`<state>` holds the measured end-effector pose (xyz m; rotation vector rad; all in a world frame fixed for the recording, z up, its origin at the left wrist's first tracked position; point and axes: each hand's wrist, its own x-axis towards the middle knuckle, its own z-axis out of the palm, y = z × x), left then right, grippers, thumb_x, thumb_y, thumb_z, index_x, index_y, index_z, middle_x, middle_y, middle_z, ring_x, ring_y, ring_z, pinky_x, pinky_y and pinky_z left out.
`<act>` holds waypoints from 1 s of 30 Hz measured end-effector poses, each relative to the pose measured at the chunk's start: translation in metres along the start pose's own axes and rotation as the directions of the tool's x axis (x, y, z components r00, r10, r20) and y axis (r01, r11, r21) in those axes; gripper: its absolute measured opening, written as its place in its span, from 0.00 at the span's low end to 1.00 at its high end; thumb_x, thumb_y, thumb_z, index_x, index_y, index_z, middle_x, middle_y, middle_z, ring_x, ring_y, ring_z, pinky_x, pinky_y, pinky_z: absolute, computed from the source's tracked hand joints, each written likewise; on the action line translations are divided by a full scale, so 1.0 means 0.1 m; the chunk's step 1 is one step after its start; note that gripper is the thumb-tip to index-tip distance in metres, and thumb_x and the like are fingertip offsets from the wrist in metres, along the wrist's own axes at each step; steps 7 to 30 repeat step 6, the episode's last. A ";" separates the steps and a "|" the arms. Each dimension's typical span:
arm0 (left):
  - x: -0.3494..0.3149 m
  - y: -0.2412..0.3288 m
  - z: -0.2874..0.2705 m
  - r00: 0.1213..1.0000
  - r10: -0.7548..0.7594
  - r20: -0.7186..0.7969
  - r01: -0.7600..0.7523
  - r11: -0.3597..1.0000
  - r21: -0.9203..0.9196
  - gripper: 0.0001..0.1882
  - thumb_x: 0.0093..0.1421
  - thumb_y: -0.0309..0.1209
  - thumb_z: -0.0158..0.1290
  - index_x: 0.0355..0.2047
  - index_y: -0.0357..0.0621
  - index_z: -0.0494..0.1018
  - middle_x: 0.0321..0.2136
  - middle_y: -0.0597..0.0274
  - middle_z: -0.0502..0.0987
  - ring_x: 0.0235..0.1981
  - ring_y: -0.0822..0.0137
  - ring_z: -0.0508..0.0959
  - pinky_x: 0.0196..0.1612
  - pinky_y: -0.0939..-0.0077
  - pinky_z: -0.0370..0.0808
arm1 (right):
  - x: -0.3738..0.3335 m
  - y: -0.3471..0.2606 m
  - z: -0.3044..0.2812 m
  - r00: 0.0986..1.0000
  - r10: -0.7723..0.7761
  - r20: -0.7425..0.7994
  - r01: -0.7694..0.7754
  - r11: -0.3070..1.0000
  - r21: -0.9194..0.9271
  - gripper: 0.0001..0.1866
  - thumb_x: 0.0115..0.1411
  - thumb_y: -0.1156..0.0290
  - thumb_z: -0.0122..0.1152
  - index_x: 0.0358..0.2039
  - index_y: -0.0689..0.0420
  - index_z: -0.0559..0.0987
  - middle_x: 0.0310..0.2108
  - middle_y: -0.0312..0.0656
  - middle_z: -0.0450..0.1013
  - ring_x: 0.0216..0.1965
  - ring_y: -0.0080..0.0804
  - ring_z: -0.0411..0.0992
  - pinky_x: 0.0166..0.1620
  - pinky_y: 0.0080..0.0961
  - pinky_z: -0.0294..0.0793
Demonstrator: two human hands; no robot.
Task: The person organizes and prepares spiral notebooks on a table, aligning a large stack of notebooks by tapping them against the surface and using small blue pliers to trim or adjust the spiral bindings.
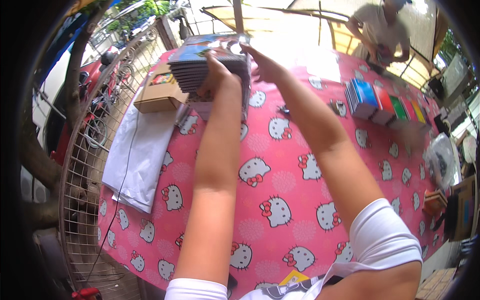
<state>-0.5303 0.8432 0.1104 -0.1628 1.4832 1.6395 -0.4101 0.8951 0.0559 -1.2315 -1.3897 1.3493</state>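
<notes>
A tall stack of spiral-bound notebooks with glossy, colourful covers stands at the far left of the table. Against its near side rests my left hand, one finger reaching up to the top edge and another lying lower along the black spirals; the hand is open, and some of its fingers are hidden. My right hand is open at the stack's right side, fingers stretched out toward its upper corner. Whether those fingertips touch the stack, I cannot tell.
A cardboard box and white paper sheets lie left of the stack on the pink patterned tablecloth. Colourful books line up at far right, near a standing person. A wire fence borders the left side.
</notes>
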 end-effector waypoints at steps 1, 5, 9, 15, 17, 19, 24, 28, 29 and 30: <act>0.11 0.12 -0.02 0.997 -0.074 0.032 0.077 0.993 -0.093 0.55 0.35 0.47 0.67 0.57 0.49 0.44 0.55 0.43 0.59 0.46 0.52 0.72 0.45 0.50 0.76 | -0.09 0.01 0.02 0.999 -0.032 -0.020 0.028 0.982 -0.188 0.55 0.45 0.31 0.57 0.64 0.57 0.54 0.65 0.56 0.47 0.63 0.51 0.51 0.61 0.45 0.56; 0.17 0.05 0.12 0.962 -0.049 0.270 0.072 0.995 -0.076 0.52 0.40 0.51 0.61 0.60 0.50 0.45 0.54 0.54 0.68 0.51 0.46 0.71 0.56 0.27 0.40 | -0.61 0.70 -0.78 0.990 -0.130 0.047 0.105 0.493 -0.864 0.58 0.41 0.33 0.63 0.66 0.52 0.52 0.66 0.57 0.43 0.67 0.52 0.43 0.64 0.48 0.46; 0.18 0.09 0.16 0.929 -0.132 0.345 0.128 0.991 0.036 0.51 0.41 0.54 0.60 0.61 0.50 0.47 0.57 0.55 0.65 0.54 0.47 0.68 0.57 0.28 0.41 | -0.70 0.63 -0.89 0.990 -0.140 0.023 0.090 0.494 -0.865 0.58 0.41 0.33 0.63 0.66 0.52 0.52 0.66 0.57 0.43 0.67 0.52 0.43 0.64 0.48 0.46; 0.18 0.09 0.16 0.929 -0.132 0.345 0.128 0.991 0.036 0.51 0.41 0.54 0.60 0.61 0.50 0.47 0.57 0.55 0.65 0.54 0.47 0.68 0.57 0.28 0.41 | -0.70 0.63 -0.89 0.990 -0.140 0.023 0.090 0.494 -0.865 0.58 0.41 0.33 0.63 0.66 0.52 0.52 0.66 0.57 0.43 0.67 0.52 0.43 0.64 0.48 0.46; 0.18 0.09 0.16 0.929 -0.132 0.345 0.128 0.991 0.036 0.51 0.41 0.54 0.60 0.61 0.50 0.47 0.57 0.55 0.65 0.54 0.47 0.68 0.57 0.28 0.41 | -0.70 0.63 -0.89 0.990 -0.140 0.023 0.090 0.494 -0.865 0.58 0.41 0.33 0.63 0.66 0.52 0.52 0.66 0.57 0.43 0.67 0.52 0.43 0.64 0.48 0.46; 0.18 0.09 0.16 0.929 -0.132 0.345 0.128 0.991 0.036 0.51 0.41 0.54 0.60 0.61 0.50 0.47 0.57 0.55 0.65 0.54 0.47 0.68 0.57 0.28 0.41 | -0.70 0.63 -0.89 0.990 -0.140 0.023 0.090 0.494 -0.865 0.58 0.41 0.33 0.63 0.66 0.52 0.52 0.66 0.57 0.43 0.67 0.52 0.43 0.64 0.48 0.46; 0.18 0.09 0.16 0.929 -0.132 0.345 0.128 0.991 0.036 0.51 0.41 0.54 0.60 0.61 0.50 0.47 0.57 0.55 0.65 0.54 0.47 0.68 0.57 0.28 0.41 | -0.70 0.63 -0.89 0.990 -0.140 0.023 0.090 0.494 -0.865 0.58 0.41 0.33 0.63 0.66 0.52 0.52 0.66 0.57 0.43 0.67 0.52 0.43 0.64 0.48 0.46; 0.18 0.09 0.16 0.929 -0.132 0.345 0.128 0.991 0.036 0.51 0.41 0.54 0.60 0.61 0.50 0.47 0.57 0.55 0.65 0.54 0.47 0.68 0.57 0.28 0.41 | -0.70 0.63 -0.89 0.990 -0.140 0.023 0.090 0.494 -0.865 0.58 0.41 0.33 0.63 0.66 0.52 0.52 0.66 0.57 0.43 0.67 0.52 0.43 0.64 0.48 0.46; 0.18 0.09 0.16 0.929 -0.132 0.345 0.128 0.991 0.036 0.51 0.41 0.54 0.60 0.61 0.50 0.47 0.57 0.55 0.65 0.54 0.47 0.68 0.57 0.28 0.41 | -0.70 0.63 -0.89 0.990 -0.140 0.023 0.090 0.494 -0.865 0.58 0.41 0.33 0.63 0.66 0.52 0.52 0.66 0.57 0.43 0.67 0.52 0.43 0.64 0.48 0.46; 0.18 0.09 0.16 0.929 -0.132 0.345 0.128 0.991 0.036 0.51 0.41 0.54 0.60 0.61 0.50 0.47 0.57 0.55 0.65 0.54 0.47 0.68 0.57 0.28 0.41 | -0.70 0.63 -0.89 0.990 -0.140 0.023 0.090 0.494 -0.865 0.58 0.41 0.33 0.63 0.66 0.52 0.52 0.66 0.57 0.43 0.67 0.52 0.43 0.64 0.48 0.46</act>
